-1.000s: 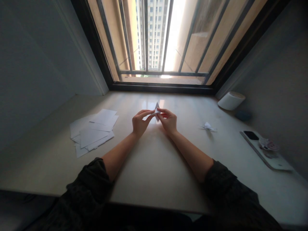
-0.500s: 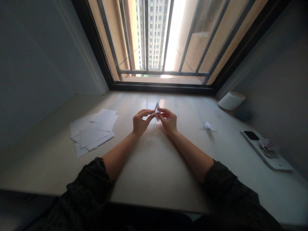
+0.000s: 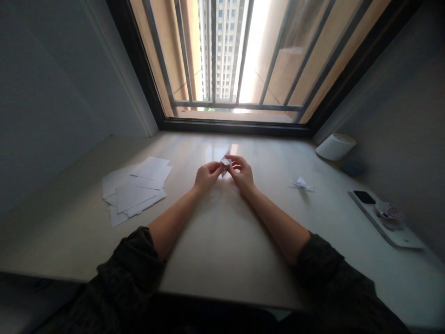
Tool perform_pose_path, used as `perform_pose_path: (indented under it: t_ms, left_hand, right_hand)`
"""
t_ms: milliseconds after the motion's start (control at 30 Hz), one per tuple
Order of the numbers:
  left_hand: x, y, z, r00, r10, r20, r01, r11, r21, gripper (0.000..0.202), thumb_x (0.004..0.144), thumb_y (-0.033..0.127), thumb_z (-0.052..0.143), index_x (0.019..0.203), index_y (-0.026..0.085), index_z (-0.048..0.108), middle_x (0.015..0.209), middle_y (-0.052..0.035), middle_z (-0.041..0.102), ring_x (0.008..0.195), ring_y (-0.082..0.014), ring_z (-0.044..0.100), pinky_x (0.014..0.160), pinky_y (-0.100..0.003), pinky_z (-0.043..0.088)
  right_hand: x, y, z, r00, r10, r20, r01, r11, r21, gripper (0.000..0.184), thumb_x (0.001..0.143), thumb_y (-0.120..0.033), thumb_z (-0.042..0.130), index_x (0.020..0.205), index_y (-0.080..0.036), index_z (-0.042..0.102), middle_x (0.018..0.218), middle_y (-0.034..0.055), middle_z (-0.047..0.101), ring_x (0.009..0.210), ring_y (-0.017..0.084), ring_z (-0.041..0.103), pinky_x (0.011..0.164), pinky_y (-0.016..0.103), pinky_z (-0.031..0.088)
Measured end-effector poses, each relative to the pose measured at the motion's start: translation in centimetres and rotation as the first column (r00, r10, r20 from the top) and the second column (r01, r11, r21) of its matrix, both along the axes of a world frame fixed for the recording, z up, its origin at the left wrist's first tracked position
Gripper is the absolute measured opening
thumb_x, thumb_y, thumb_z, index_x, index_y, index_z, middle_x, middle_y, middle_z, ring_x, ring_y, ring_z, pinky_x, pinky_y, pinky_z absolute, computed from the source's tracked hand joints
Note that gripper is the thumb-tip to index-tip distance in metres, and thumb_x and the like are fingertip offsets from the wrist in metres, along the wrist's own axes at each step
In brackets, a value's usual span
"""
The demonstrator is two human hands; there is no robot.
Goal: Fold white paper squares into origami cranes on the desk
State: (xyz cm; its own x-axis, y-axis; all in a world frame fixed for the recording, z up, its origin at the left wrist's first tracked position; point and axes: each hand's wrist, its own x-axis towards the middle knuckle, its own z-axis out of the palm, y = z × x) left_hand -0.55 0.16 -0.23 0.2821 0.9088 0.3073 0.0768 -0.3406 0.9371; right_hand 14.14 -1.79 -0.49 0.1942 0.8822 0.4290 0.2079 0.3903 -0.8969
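Observation:
A small piece of folded white paper [image 3: 225, 162] with pointed ends is held between my hands, a little above the pale tabletop [image 3: 225, 250]. My left hand [image 3: 207, 176] pinches its left side, the fingers curled in. On the other side, the thumb and fingertips of my right hand [image 3: 242, 174] grip the paper. One point sticks up past the fingers and another hangs below them. To the right lies a folded paper crane [image 3: 302, 184], apart from both hands.
Several loose white paper sheets [image 3: 139, 192] overlap at the left. On the right are a white cylindrical container [image 3: 335, 147], a dark object [image 3: 352, 168] beside it, and a phone [image 3: 385, 220] with a round grip on its back. A barred window [image 3: 236, 125] rises behind the table.
The folded paper has turned and tilted in my fingers, showing a wider face. My left fingers have curled in closer, and my right hand has shifted slightly.

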Motion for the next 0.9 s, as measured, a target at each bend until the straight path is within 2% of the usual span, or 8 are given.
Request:
perform_pose_path:
  t_ms: [133, 300, 400, 500, 667, 900]
  left_hand:
    - [0.21, 0.04, 0.11, 0.984, -0.082, 0.16, 0.101, 0.989, -0.112, 0.039, 0.071, 0.048, 0.071, 0.087, 0.012, 0.069, 0.078, -0.0068, 0.071, 0.07, -0.0168, 0.066, 0.069, -0.028, 0.05]
    - [0.25, 0.16, 0.09, 0.958, -0.147, 0.246, 0.197, 0.962, -0.191, 0.041, 0.068, 0.047, 0.075, 0.089, 0.012, 0.07, 0.075, -0.0066, 0.071, 0.067, -0.0163, 0.066, 0.069, -0.03, 0.052]
    - [0.22, 0.33, 0.01, 0.952, -0.145, 0.27, 0.202, 0.959, -0.197, 0.042, 0.067, 0.047, 0.075, 0.089, 0.012, 0.071, 0.074, -0.006, 0.071, 0.066, -0.0161, 0.066, 0.068, -0.029, 0.052]
    - [0.17, 0.44, -0.03, 0.953, -0.127, 0.274, 0.185, 0.963, -0.195, 0.041, 0.067, 0.047, 0.076, 0.088, 0.013, 0.071, 0.073, -0.0054, 0.072, 0.066, -0.0166, 0.067, 0.068, -0.029, 0.051]
    - [0.11, 0.42, 0.02, 0.955, -0.109, 0.275, 0.165, 0.968, -0.19, 0.041, 0.066, 0.047, 0.076, 0.089, 0.013, 0.071, 0.075, -0.0058, 0.072, 0.07, -0.0185, 0.068, 0.07, -0.03, 0.052]
    - [0.05, 0.47, 0.03, 0.948, -0.115, 0.298, 0.174, 0.968, -0.18, 0.041, 0.066, 0.045, 0.077, 0.09, 0.013, 0.07, 0.085, -0.0071, 0.074, 0.074, -0.0175, 0.068, 0.072, -0.029, 0.052]
  right_hand:
    - [-0.1, 0.01, -0.09, 0.998, 0.025, -0.049, -0.027, 0.999, -0.026, 0.031, 0.07, -0.031, 0.068, 0.101, -0.026, 0.066, 0.099, 0.0026, 0.062, 0.077, 0.014, 0.056, 0.068, 0.028, 0.052]
    - [-0.27, -0.06, -0.29, 0.982, 0.098, -0.161, -0.11, 0.991, -0.071, 0.036, 0.071, -0.032, 0.066, 0.107, -0.028, 0.066, 0.106, 0.003, 0.063, 0.091, 0.018, 0.06, 0.072, 0.03, 0.055]
    - [-0.26, -0.06, -0.27, 0.958, 0.151, -0.242, -0.172, 0.983, -0.069, 0.031, 0.07, -0.03, 0.066, 0.101, -0.027, 0.069, 0.112, 0.003, 0.062, 0.092, 0.017, 0.062, 0.074, 0.03, 0.056]
    - [-0.28, -0.15, -0.01, 0.934, 0.2, -0.296, -0.227, 0.972, -0.062, 0.03, 0.069, -0.03, 0.066, 0.099, -0.025, 0.071, 0.11, 0.0033, 0.064, 0.087, 0.017, 0.064, 0.073, 0.03, 0.056]
    - [-0.34, -0.41, 0.46, 0.941, 0.198, -0.275, -0.232, 0.968, -0.099, 0.03, 0.069, -0.035, 0.069, 0.096, -0.024, 0.072, 0.103, 0.0034, 0.068, 0.084, 0.017, 0.065, 0.072, 0.03, 0.057]
    - [-0.54, -0.59, 0.54, 0.922, 0.246, -0.3, -0.302, 0.94, -0.159, 0.034, 0.072, -0.043, 0.069, 0.101, -0.025, 0.07, 0.093, 0.0024, 0.069, 0.074, 0.015, 0.067, 0.072, 0.032, 0.058]
